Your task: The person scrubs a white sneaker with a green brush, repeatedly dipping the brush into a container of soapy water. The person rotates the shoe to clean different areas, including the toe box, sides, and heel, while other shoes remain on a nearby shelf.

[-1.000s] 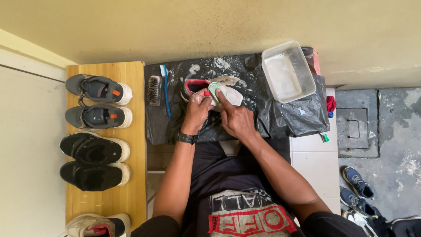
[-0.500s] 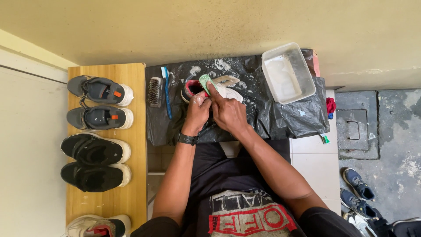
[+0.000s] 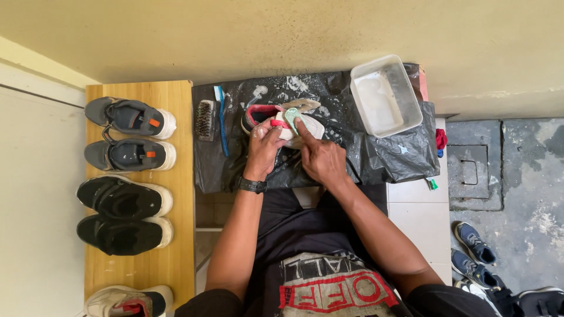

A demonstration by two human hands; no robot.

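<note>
Left hand (image 3: 262,147) grips the side of a soapy sneaker (image 3: 282,120) lying on black plastic sheeting (image 3: 376,158). Right hand (image 3: 320,159) closes on a green-handled brush (image 3: 292,117), index finger pressing it against the sneaker's upper. Scrub brush (image 3: 205,120) and blue toothbrush (image 3: 221,120) lie just left; white tub (image 3: 385,94) stands to the right.

Glossy crinkled black plastic sheet (image 3: 376,158), matt wooden bench (image 3: 158,264), seemingly translucent plastic tub (image 3: 411,111)
</note>
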